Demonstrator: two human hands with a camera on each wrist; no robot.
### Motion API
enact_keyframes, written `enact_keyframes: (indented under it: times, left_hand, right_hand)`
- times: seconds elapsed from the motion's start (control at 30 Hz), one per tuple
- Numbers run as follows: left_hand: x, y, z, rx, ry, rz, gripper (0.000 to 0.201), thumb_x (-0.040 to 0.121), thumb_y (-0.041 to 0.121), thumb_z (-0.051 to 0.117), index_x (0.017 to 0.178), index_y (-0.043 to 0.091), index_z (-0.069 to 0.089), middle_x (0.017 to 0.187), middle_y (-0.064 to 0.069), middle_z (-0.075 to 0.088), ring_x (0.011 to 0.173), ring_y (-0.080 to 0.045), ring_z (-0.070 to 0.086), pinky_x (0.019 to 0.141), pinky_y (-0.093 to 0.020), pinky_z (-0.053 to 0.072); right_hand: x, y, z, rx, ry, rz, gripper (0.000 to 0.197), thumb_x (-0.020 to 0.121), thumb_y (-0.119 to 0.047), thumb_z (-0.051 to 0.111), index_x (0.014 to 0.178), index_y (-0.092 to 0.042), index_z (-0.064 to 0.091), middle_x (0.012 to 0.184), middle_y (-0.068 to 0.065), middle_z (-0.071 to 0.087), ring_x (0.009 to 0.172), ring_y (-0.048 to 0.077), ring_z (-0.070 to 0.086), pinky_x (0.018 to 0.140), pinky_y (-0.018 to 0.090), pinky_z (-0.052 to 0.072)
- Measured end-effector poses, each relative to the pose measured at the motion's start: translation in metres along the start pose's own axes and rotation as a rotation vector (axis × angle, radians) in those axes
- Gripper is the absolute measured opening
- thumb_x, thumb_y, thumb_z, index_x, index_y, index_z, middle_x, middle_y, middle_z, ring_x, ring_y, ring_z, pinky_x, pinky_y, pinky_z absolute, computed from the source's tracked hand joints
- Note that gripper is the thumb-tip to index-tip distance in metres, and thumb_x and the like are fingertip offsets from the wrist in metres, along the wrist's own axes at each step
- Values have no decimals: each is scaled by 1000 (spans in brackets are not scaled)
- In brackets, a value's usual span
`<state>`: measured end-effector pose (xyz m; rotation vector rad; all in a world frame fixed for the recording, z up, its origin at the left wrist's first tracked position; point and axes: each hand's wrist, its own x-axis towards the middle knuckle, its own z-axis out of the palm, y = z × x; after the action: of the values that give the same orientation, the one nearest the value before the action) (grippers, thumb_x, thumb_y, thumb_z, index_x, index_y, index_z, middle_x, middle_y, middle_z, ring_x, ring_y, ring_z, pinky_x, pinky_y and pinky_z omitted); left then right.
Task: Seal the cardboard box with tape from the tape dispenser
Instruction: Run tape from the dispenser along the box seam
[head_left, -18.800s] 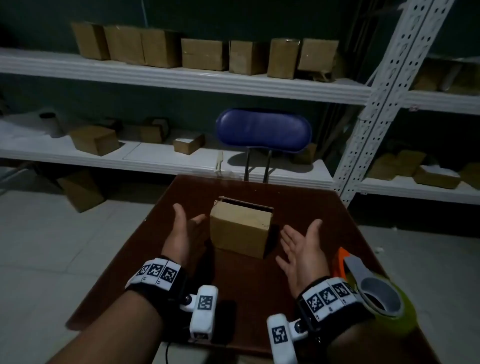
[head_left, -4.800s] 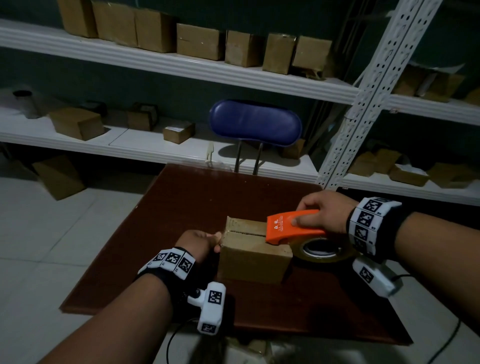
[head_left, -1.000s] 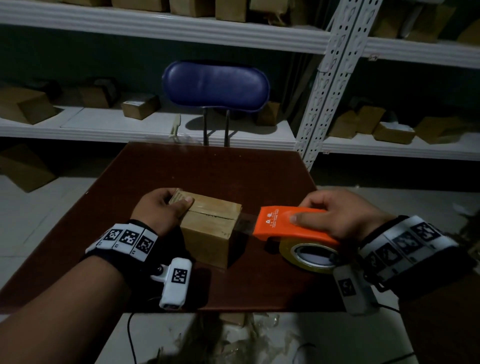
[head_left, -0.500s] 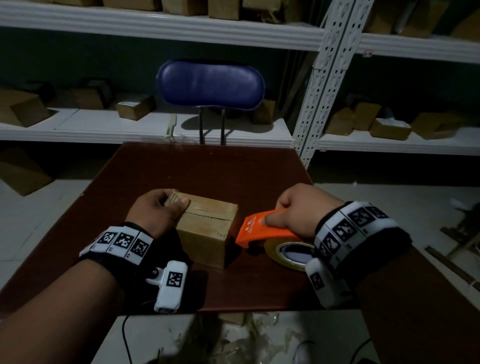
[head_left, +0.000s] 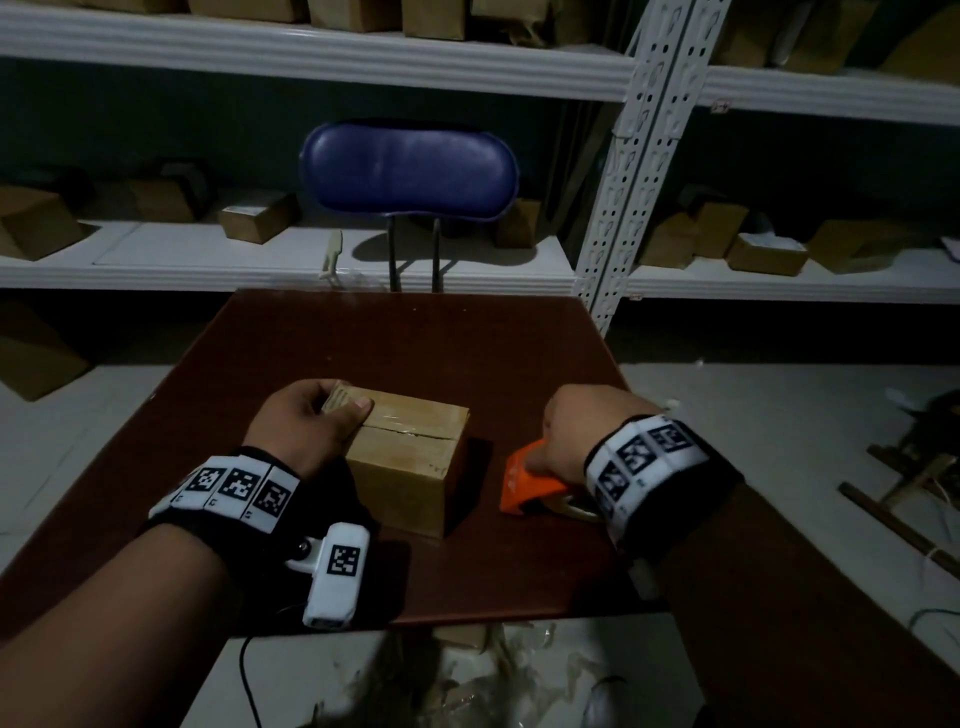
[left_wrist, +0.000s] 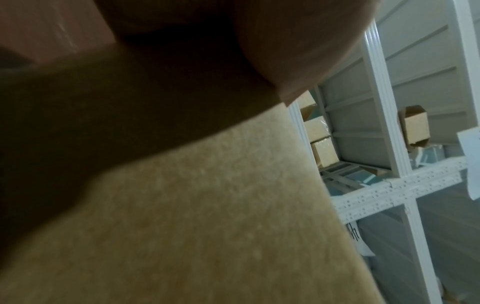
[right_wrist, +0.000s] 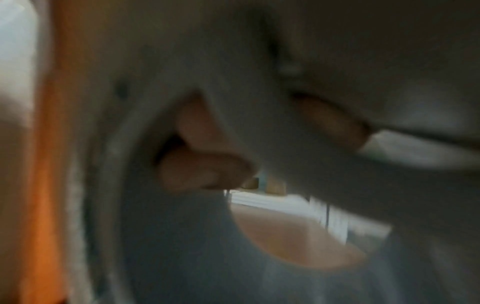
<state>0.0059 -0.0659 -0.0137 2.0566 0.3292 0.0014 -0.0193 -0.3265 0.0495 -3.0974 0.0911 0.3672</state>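
Small brown cardboard box (head_left: 405, 457) sits on the dark red-brown table (head_left: 441, 343), flaps down, centre seam running away from the left thumb toward the right hand's side, with a glossy strip of clear tape (head_left: 410, 423) along it; tape edges hard to trace in the dim light. Left hand (head_left: 306, 426) grips the box's left top corner, thumb lying on the top face, the other fingers curled over the far left edge and mostly hidden behind the hand. In the left wrist view the box (left_wrist: 207, 216) fills the frame as blurred tan cardboard, directly under a finger (left_wrist: 285, 41). Right hand (head_left: 587, 436) is clamped on the orange tape dispenser (head_left: 524, 483), fingers wrapped over its top, knuckles toward the camera; dispenser is just right of the box, apart from it, low over the table; contact unclear. Only a sliver of the tape roll (head_left: 571, 506) shows below the palm, the wristband covers the rest. Right wrist view is heavily blurred: orange dispenser body (right_wrist: 44, 185) at left edge, fingertips (right_wrist: 202, 170) curled inside the grey roll core (right_wrist: 161, 236). Cannot tell if tape still joins dispenser to box.
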Motion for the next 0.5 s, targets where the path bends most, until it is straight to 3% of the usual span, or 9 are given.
enact_keyframes:
  times: [0.1, 0.17, 0.33, 0.5]
  left_hand:
    - [4, -4, -1, -6, -8, -18, 33, 86, 43, 73, 112, 23, 69, 106, 3, 72, 98, -21, 68, 95, -45, 53]
    - [4, -4, 0, -9, -12, -17, 32, 87, 43, 72, 111, 23, 69, 105, 3, 72, 97, -21, 67, 92, -42, 53]
    - [2, 0, -1, 18, -14, 11, 31, 89, 40, 71, 112, 20, 69, 105, 2, 71, 99, -21, 67, 88, -36, 49]
    - [-1, 1, -1, 0, -9, -12, 31, 88, 41, 71, 113, 22, 69, 107, 3, 70, 99, -20, 66, 91, -39, 51]
  right_hand:
    - [4, 8, -7, 63, 5, 38, 38, 79, -60, 66, 81, -23, 66, 78, -1, 65, 69, 18, 59, 56, 28, 40]
    - [5, 11, -10, 75, 84, 51, 37, 82, -61, 60, 88, -25, 65, 83, -1, 64, 76, 20, 60, 63, 32, 44]
    - [5, 12, -2, 130, 166, 71, 34, 86, -51, 50, 103, -24, 63, 90, 3, 63, 85, 28, 61, 69, 36, 46]
    - [8, 6, 18, 124, 117, 18, 40, 94, -43, 55, 128, -21, 54, 118, 9, 67, 105, 32, 65, 74, 35, 44]
